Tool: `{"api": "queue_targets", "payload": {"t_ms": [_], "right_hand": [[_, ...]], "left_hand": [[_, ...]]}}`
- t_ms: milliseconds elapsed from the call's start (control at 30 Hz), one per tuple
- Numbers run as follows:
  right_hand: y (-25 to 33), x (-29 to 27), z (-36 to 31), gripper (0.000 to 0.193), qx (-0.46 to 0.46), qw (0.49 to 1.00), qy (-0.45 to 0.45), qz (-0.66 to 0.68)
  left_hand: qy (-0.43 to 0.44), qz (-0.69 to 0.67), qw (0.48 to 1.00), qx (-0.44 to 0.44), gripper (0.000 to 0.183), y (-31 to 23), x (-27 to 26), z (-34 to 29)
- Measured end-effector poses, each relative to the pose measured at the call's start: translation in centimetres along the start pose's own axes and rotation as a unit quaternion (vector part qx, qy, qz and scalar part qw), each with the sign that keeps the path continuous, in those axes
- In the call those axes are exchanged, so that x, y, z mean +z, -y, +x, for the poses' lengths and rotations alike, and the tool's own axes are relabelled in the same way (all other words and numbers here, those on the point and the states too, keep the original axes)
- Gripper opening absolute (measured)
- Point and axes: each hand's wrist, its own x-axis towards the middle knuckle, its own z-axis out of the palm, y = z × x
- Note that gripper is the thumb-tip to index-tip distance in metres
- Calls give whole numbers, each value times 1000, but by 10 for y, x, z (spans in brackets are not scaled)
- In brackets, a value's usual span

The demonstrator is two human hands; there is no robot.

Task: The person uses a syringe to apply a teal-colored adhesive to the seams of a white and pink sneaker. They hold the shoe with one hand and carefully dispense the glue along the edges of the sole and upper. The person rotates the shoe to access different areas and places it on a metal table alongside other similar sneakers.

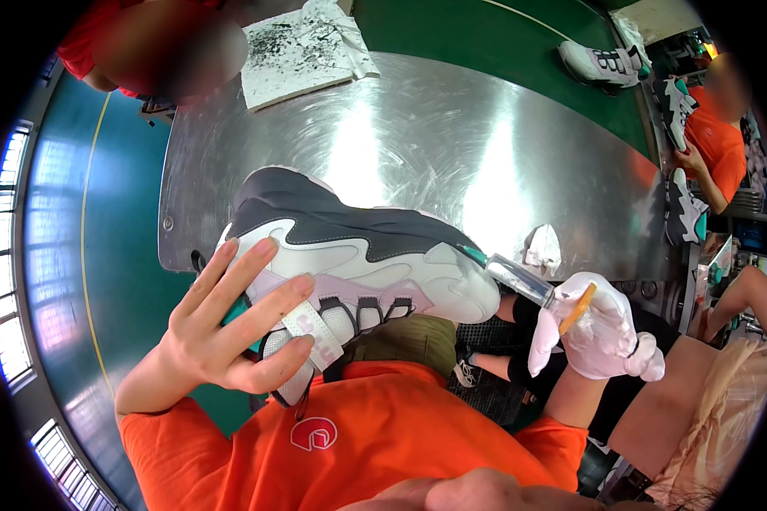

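Note:
A white, grey and lilac sneaker (375, 247) lies on its side in the air before me, its dark sole edge facing away and its toe to the right. My bare left hand (230, 328) grips it at the tongue and collar, fingers spread over the side and strap. My right hand (592, 328), in a white glove, is closed around a clear syringe (521, 281). The syringe's green tip meets, or nearly meets, the seam between sole and upper near the toe. A tan strip (578, 308) shows at the gloved fingers; I cannot tell what it is.
Under the sneaker is a shiny metal table (418, 128). A crumpled white cloth (543, 249) lies near its right side, a dark-speckled white pad (298, 51) at its far edge. More sneakers (601, 64) stand far right. A person in orange (714, 140) handles one; another sits close right.

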Motion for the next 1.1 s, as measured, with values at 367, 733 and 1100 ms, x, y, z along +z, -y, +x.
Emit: {"api": "queue_targets", "payload": {"t_ms": [367,733,1100], "right_hand": [[-2,-7,-28,107,-35,960,-197,-194],[-76,10,-77,92,51,768,-240,-591],[-27,18,-27,97,-50,910,-127,-391]], "left_hand": [[17,48,998,-26,34,-11,-5,10],[24,41,999,-3,25,-10,-2,34],[-6,123,991,-45,23,-15,-33,6]]}}
